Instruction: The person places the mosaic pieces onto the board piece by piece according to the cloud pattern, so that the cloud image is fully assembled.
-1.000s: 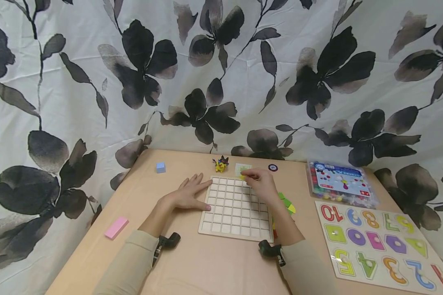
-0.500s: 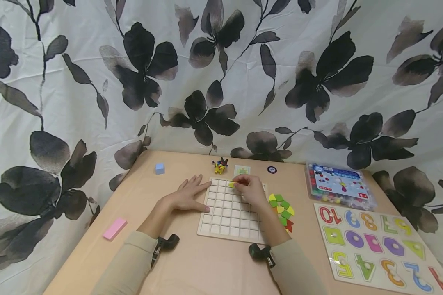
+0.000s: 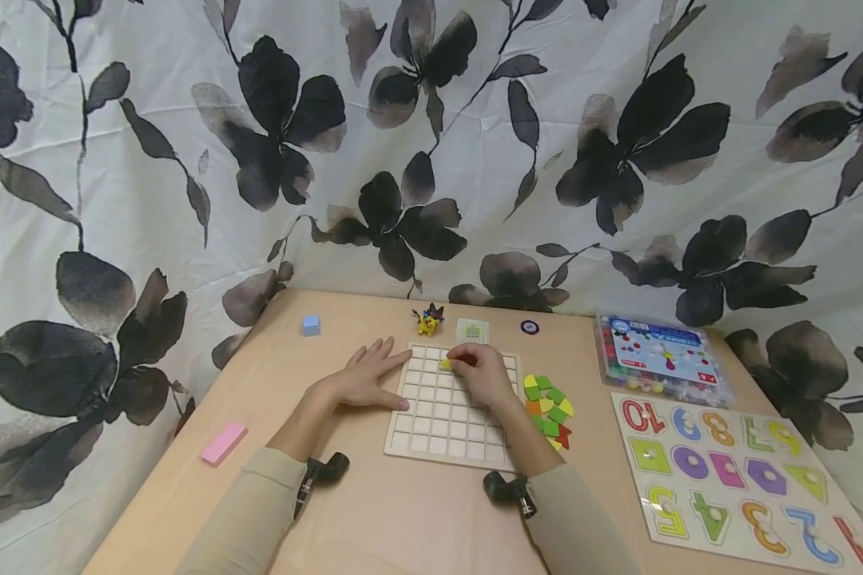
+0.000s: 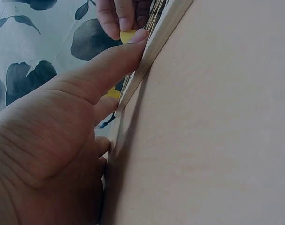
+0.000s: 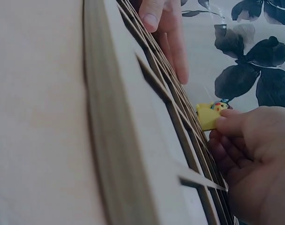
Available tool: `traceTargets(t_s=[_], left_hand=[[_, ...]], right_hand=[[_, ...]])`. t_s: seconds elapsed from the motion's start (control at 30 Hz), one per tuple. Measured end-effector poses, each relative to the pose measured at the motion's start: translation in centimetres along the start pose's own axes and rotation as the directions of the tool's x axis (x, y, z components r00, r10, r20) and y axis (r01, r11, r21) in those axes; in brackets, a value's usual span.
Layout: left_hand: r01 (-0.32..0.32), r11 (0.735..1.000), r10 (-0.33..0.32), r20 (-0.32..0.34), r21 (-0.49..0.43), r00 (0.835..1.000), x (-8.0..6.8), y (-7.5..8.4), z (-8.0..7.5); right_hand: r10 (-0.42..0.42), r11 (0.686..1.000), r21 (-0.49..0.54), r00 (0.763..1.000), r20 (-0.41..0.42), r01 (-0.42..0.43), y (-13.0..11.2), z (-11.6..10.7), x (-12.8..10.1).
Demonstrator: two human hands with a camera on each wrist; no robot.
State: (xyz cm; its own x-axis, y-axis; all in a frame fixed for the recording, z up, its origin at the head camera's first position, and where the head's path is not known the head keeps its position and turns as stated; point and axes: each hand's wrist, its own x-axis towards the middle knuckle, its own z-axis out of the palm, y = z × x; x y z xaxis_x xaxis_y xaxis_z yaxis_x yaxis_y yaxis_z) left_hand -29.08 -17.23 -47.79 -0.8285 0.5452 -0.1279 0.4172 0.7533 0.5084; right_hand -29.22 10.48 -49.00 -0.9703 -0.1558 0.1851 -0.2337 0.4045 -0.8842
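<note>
R hand (image 3: 480, 374) pinches a small yellow tile (image 3: 446, 364) btwn fingertips, holding it over the far rows of the wooden grid board (image 3: 431, 431), approx the third column from the board's left edge; can't tell whether the tile already sits in a cell. L hand (image 3: 363, 379) lies flat, fingers straight & spread, on the tan table (image 3: 403, 519) w/ thumb and fingertips against the board's left edge. In the left wrist view the thumb (image 4: 119, 56) presses along the board's rim. Just right of the board: loose pile of coloured tiles (image 3: 549, 403), green, yellow, orange, red. Further right a number puzzle (image 3: 741, 479), and behind it a clear bead box (image 3: 658, 355). At the far table edge: yellow toy figure (image 3: 428, 320), small green card (image 3: 472, 330), dark round disc (image 3: 530, 327), blue cube (image 3: 311, 325). Pink block (image 3: 224, 443) near the left edge, well apart from the rest.
</note>
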Motion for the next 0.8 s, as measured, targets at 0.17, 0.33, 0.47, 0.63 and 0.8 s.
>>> traceTargets(t_s=[0.17,0.33,0.47,0.63,0.8], left_hand=[[-0.006,1.000,0.006,-0.009,0.002,1.000,0.15,0.01,-0.05],[-0.006,1.000,0.006,-0.006,0.000,1.000,0.18,0.06,-0.01],[-0.005,1.000,0.005,-0.005,0.002,1.000,0.14,0.12,-0.02],[-0.008,1.000,0.008,-0.010,-0.007,1.000,0.05,0.32,-0.16],[-0.009,1.000,0.009,-0.010,-0.008,1.000,-0.05,0.43,-0.22]], right_hand=[[-0.026,0.995,-0.096,1.000,0.019,0.027,-0.08,0.03,-0.07],[-0.024,0.987,-0.157,0.999,0.031,0.028,0.07,0.07,-0.12],[-0.025,0.981,-0.190,0.998,0.054,0.035,-0.06,0.00,-0.12],[-0.029,0.968,-0.244,0.994,0.102,0.053,-0.49,-0.07,-0.13],[-0.029,0.961,-0.270,0.991,0.127,0.063,-0.65,0.02,-0.22]])
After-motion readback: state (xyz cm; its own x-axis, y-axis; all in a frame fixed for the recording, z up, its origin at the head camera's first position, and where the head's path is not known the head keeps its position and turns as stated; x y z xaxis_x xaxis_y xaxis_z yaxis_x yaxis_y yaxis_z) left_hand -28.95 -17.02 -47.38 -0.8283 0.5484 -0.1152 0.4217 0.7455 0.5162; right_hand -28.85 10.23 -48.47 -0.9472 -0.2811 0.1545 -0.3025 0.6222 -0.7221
